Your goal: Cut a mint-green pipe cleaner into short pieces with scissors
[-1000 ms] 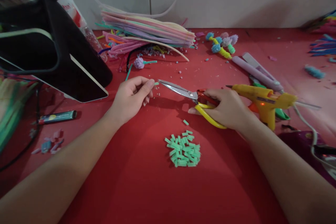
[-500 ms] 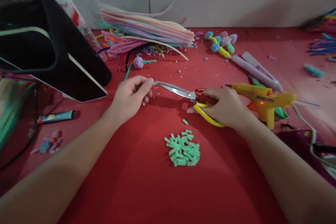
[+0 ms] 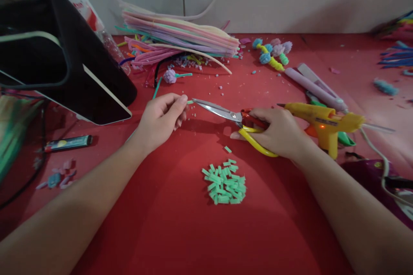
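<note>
- Head view: left hand [image 3: 160,121] pinching short green pipe-cleaner stub [image 3: 190,102], tip at scissor blades.
- Right hand [image 3: 278,132] gripping yellow-handled scissors [image 3: 232,121], blades nearly closed.
- Pile of green cut pieces [image 3: 225,182] on red table [image 3: 167,223], below scissors.
- Yellow glue gun [image 3: 322,120] just beside right hand.

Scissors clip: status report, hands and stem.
Left hand pinches green stem. Right hand grips scissors, blades at stem tip. Nothing between.

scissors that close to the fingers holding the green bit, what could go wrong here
The scissors tips sit right by the left hand pinching a short green stub, so a fingertip could get nicked. The cut piece may fly past the green pile. The right hand works beside a lit glue gun: burn risk.
</note>
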A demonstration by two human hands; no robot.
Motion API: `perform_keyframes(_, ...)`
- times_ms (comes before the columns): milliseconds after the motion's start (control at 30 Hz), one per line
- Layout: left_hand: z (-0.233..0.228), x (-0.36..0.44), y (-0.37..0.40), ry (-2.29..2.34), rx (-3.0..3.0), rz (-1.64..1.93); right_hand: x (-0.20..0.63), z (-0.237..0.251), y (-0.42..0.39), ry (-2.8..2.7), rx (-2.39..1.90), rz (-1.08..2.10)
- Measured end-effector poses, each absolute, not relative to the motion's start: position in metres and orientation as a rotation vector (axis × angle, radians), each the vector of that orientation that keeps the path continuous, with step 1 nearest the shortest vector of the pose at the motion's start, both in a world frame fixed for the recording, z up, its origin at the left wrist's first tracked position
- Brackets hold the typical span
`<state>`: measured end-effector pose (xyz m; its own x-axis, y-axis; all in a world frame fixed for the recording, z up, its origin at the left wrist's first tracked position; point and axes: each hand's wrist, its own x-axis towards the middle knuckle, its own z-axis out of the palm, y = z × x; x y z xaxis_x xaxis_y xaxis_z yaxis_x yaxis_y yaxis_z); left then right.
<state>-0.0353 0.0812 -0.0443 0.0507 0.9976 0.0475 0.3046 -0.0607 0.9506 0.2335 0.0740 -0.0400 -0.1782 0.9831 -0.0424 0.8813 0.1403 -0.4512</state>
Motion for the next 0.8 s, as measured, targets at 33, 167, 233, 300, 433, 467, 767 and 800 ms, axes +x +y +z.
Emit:
perform_keyframes(33, -0.0439, -0.0350, 0.0810, 1.374, 1.500, 1.053, 0.2335, -0.0402, 0.0743, -2.157, -1.820, 0.548)
perform_keyframes(167, -0.0435, -0.0343, 0.0808, 1.371, 1.502, 1.049, 0.2330, -0.0406, 0.0755, -2.182, -1.813, 0.514)
perform_keyframes(233, -0.0437, -0.0344, 0.0810, 1.366, 1.509, 1.049, 0.2324, -0.0402, 0.0759, -2.194, -1.818, 0.488)
perform_keyframes(300, -0.0438, -0.0346, 0.0813, 1.361, 1.513, 1.046, 0.2316, -0.0396, 0.0759, -2.191, -1.834, 0.475)
perform_keyframes(433, -0.0440, -0.0347, 0.0814, 1.369, 1.505, 1.048, 0.2308, -0.0400, 0.0758, -2.176, -1.841, 0.485)
perform_keyframes(467, -0.0440, -0.0347, 0.0813, 1.372, 1.503, 1.048, 0.2309, -0.0405, 0.0759, -2.173, -1.841, 0.486)
perform_keyframes(767, -0.0433, -0.0342, 0.0809, 1.362, 1.499, 1.042, 0.2328, -0.0419, 0.0755, -2.176, -1.845, 0.495)
perform_keyframes(800, -0.0432, -0.0342, 0.0809, 1.361, 1.497, 1.043, 0.2326, -0.0416, 0.0754, -2.176, -1.844, 0.495)
